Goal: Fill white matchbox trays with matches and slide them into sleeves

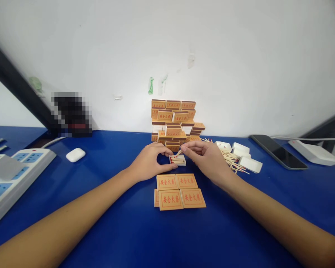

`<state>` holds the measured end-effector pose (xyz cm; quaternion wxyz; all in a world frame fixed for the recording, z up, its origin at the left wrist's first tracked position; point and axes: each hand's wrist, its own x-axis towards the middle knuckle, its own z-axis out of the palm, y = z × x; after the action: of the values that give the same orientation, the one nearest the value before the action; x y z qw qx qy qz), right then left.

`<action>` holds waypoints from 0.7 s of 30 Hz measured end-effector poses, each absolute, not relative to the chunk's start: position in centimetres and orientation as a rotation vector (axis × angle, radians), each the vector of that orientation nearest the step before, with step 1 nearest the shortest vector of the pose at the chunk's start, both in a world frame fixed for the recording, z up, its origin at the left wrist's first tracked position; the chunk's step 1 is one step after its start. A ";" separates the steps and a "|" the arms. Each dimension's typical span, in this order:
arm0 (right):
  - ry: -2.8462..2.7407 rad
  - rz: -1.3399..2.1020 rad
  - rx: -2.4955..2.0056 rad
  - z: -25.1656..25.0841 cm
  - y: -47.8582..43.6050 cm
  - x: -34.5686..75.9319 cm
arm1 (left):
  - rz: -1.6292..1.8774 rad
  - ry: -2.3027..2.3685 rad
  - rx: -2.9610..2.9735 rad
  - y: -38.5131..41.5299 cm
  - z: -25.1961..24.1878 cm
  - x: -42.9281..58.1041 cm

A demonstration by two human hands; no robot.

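A small white matchbox tray with red-tipped matches in it sits on the table. My left hand grips its left end between thumb and fingers. Over the tray's far right side, my right hand pinches a match, whose lower end reaches the matches inside. Closer to me lie several flat orange matchboxes with red lettering, partly overlapping. Just behind the hands rises a stack of matchboxes against the wall; my fingers cover some of its base.
Right of my right hand is a pile of loose matches beside several white trays. A phone and a white box lie farther right. On the left are a white earbud case and a power strip.
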<state>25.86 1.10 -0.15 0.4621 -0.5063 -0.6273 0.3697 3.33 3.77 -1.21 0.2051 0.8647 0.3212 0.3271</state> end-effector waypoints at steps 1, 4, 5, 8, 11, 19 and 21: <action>-1.503 0.928 -1.236 -0.4 1.1 25.7 | 0.920 0.903 2.409 3.8 -1.2 3.3; -1.494 0.917 -1.235 -0.8 1.0 25.6 | 0.970 0.921 2.409 3.8 -1.4 3.3; -1.515 0.884 -1.243 -0.9 1.0 25.6 | 0.989 0.927 2.407 3.8 -1.4 3.3; -1.571 0.776 -1.273 -1.1 1.0 25.5 | 1.055 0.938 2.409 3.8 -1.4 3.3; -1.566 0.761 -1.268 -1.2 0.9 25.3 | 1.121 0.931 2.423 3.6 -1.4 3.3; -1.631 0.739 -1.268 -1.1 1.1 25.6 | 1.157 0.935 2.411 3.6 -1.4 3.3; -1.698 0.683 -1.263 -0.8 1.2 25.8 | 1.170 0.937 2.400 3.6 -1.3 3.4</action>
<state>25.79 1.17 -0.78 0.4430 -0.5093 -0.6846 0.2752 3.37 3.56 -1.34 0.1555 0.8378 0.3271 0.4085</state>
